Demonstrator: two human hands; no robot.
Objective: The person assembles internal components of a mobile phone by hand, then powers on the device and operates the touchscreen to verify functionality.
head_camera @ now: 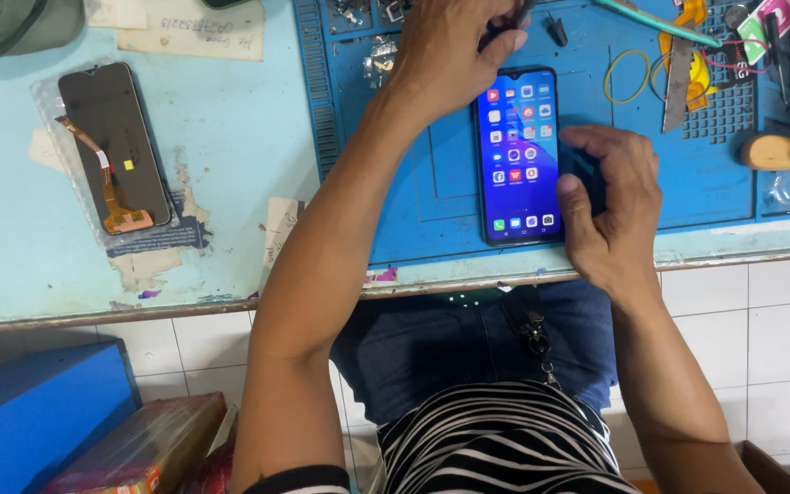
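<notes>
A pale blue worn workbench (230, 137) carries a blue rubber repair mat (450, 197) on its right half. On the mat lies a black smartphone with a lit icon screen (517, 154). The left hand (450, 50) pinches a small dark tool at the phone's far edge. The right hand (607, 206) curls against its right side. Far left lies a spare dark screen panel with orange ribbon cable (112, 146).

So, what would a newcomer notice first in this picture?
First the lit smartphone, lying on the blue work mat at the middle of the bench. The right hand rests against its right edge; the left hand is at its top. Far left lies a dark spare screen with an orange ribbon cable.
</notes>
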